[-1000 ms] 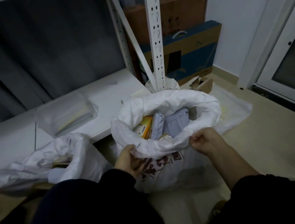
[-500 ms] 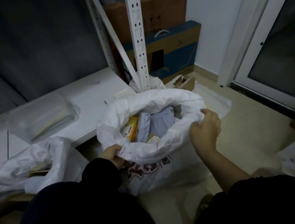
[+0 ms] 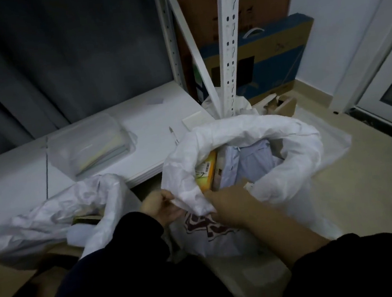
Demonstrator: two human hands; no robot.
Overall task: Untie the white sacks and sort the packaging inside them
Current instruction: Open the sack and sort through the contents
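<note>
So | white sack point(image 3: 286, 135) stands on the floor, mouth open, rim rolled down so the packaging point(image 3: 255, 161) shows | left hand point(image 3: 160, 207) pinches near rim | right hand point(image 3: 228, 205) grips rim beside it, probably folding it lower for easier reach

Both dark-sleeved arms reach forward. The left grip point(image 3: 160, 207) pinches the near rim of the white sack point(image 3: 286, 138); the right grip point(image 3: 230, 205), fingers curled, holds it just beside.
</note>
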